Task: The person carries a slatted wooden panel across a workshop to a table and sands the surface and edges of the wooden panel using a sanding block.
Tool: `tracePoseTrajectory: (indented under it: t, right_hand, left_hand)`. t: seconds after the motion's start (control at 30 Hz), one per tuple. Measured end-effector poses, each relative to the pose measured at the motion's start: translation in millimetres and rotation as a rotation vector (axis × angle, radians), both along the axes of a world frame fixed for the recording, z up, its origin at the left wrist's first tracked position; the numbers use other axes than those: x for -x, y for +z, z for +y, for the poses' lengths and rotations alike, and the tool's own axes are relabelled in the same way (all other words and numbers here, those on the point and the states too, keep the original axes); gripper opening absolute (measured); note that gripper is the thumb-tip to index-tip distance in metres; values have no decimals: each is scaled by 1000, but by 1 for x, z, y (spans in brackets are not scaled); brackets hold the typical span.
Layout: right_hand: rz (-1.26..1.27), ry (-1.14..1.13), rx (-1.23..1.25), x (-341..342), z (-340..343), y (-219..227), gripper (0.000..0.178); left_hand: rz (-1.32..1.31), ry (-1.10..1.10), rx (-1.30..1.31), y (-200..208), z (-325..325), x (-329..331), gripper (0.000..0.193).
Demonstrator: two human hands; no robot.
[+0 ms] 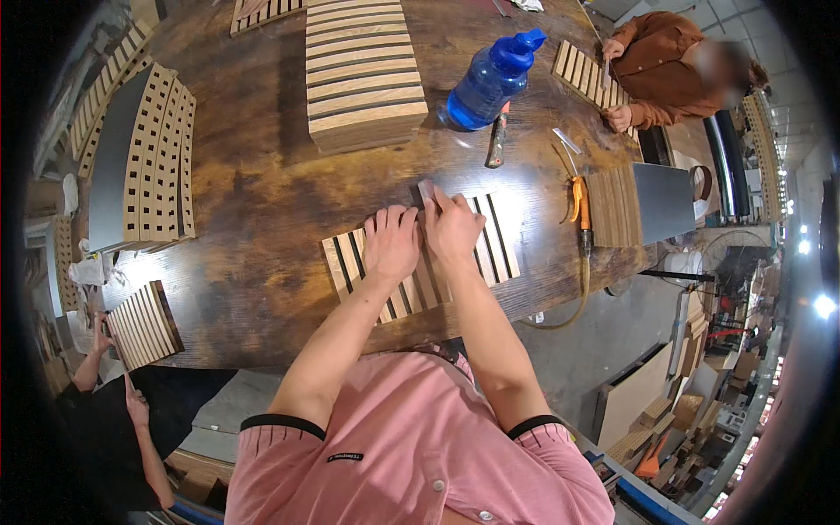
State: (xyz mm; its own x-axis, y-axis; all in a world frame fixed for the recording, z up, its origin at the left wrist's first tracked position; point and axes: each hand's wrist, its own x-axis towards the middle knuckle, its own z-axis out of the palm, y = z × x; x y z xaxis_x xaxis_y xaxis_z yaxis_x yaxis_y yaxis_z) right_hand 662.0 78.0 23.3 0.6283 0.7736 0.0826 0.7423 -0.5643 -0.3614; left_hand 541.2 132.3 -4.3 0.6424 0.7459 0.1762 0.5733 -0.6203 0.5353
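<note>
A small slatted wood panel (497,236) with light strips and dark grooves lies on the brown table in front of me. My left hand (393,243) rests on its middle, fingers stretched over the slats and nothing held. Close beside it, my right hand (453,229) has its fingers closed on a thin, flat greyish piece (426,189), whose end sticks out past the panel's far edge. The hand hides most of this piece, so I cannot tell its kind.
Beyond the panel stand a tall stack of slatted panels (363,79), a blue water bottle (490,83) and a knife (497,144). An orange air blow gun (581,206) lies right, near stacked boards (614,207). Grey-faced boards (122,166) stand left. Two other people handle panels nearby.
</note>
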Motion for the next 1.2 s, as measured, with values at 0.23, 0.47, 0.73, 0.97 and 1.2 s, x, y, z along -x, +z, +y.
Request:
tracePoseTrajectory:
  t: [0.23, 0.47, 0.73, 0.97, 1.2]
  right_hand:
    - [163, -40, 95, 42, -136, 15, 39]
    - [-17, 25, -6, -13, -7, -11, 32]
    - [153, 26, 34, 36, -132, 12, 39]
    - [359, -125, 22, 31, -163, 43, 30]
    - [-12, 97, -177, 10, -128, 12, 33]
  left_hand:
    - [62, 27, 18, 1, -4, 4, 33]
    - [16, 34, -17, 5, -5, -7, 30]
    - [55, 51, 15, 2, -3, 8, 31]
    - [54, 30, 41, 2, -4, 5, 32]
    - [51, 32, 0, 3, 2, 1, 33]
